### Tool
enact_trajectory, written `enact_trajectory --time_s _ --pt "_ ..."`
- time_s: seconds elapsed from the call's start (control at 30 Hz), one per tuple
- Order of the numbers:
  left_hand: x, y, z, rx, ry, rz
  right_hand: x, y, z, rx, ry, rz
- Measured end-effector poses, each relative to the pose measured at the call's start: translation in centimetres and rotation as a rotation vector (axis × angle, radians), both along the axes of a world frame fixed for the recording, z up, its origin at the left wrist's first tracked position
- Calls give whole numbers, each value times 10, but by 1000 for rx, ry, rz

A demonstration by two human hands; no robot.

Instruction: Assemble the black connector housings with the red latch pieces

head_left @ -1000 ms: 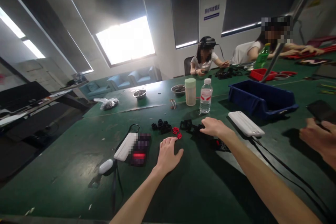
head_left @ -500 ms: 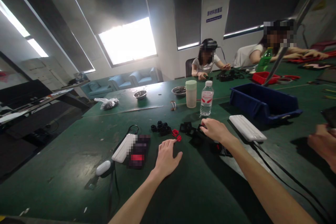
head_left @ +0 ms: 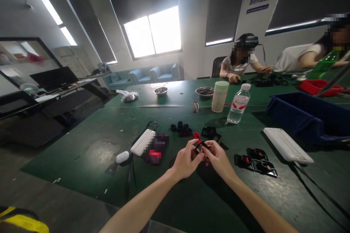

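Observation:
My left hand [head_left: 186, 161] and my right hand [head_left: 218, 159] meet over the table, fingers closed together. Between their fingertips is a small black plastic part [head_left: 203, 144], pinched by the right hand. A small red plastic piece [head_left: 199, 141] shows at the left fingertips, against the black part; how they join is hidden by the fingers. Just beyond lies another red piece [head_left: 196, 135]. Black round parts [head_left: 180, 128] are clustered behind on the left, and flat black frames [head_left: 210, 131] lie behind on the right. Black assemblies with red inserts [head_left: 257, 162] rest to the right.
A white power bank [head_left: 142, 142] and a white oval case [head_left: 122, 157] lie left. A water bottle [head_left: 238, 105], a green-lidded cup [head_left: 220, 96] and metal bowls [head_left: 161, 91] stand farther back. On the right are a blue bin [head_left: 303, 116] and another power bank [head_left: 287, 145]. Co-workers sit across.
My right hand has come in from the black parts and my left hand has lifted from beside the red pieces; both now meet around the small parts. The view has swung left.

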State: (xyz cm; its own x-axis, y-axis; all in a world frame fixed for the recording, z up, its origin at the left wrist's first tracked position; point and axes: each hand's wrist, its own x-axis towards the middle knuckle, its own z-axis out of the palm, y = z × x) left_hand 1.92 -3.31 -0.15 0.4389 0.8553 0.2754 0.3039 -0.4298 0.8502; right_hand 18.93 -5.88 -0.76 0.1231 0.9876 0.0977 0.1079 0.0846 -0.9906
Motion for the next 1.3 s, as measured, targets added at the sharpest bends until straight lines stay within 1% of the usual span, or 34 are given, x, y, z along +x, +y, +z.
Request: enact_trajectory --time_s 0.1,0.27,0.37,0.5,0.6,0.73,0.83,0.93,1.07,1.17,1.3 --pt "2 -2 -1 36 14 -29 1 2 -5 -32 167 -4" --pt "2 2 1 68 -12 -4 5 -3 2 -20 206 53" --pt "2 7 2 14 -84 26 6 -3 3 -44 215 81" --pt "2 11 1 -103 -169 43 6 -3 2 -62 225 68" --pt "1 11 1 -120 -182 46 5 -3 2 -68 230 59" --pt "-1 7 6 -60 -106 -31 5 -1 2 -83 215 45" --pt "-1 6 7 -51 -84 -38 5 0 1 -73 214 51" --pt "-1 8 5 -88 -124 -30 3 0 0 -48 222 69" --pt "0 10 2 -163 -166 -18 1 0 -1 -5 180 71" --pt "1 10 3 -186 -176 -17 0 -1 -4 25 134 43" --pt "-1 14 4 -224 -211 -59 1 -3 -4 109 32 1"
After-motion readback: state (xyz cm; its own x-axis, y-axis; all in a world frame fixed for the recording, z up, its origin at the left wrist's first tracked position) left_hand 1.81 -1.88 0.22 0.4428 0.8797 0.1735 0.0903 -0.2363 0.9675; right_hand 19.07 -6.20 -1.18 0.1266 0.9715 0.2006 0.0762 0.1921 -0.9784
